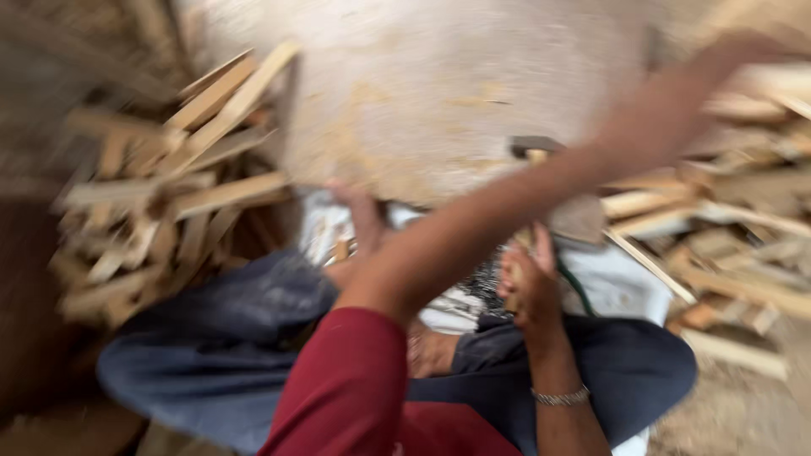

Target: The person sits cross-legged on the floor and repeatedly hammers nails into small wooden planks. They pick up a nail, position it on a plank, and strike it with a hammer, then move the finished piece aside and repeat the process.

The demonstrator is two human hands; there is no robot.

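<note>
The right hand (530, 283) is wrapped around the wooden handle of a hatchet (568, 211), whose dark head rests at the edge of a big round chopping block (439, 93). The tool looks head-heavy and stiff, best gripped low on the handle. The left hand (748, 46) reaches across to the right-side pile of split wood sticks (743, 219); blur hides whether it is spread or closed. More sticks (169, 186) lie left.
</note>
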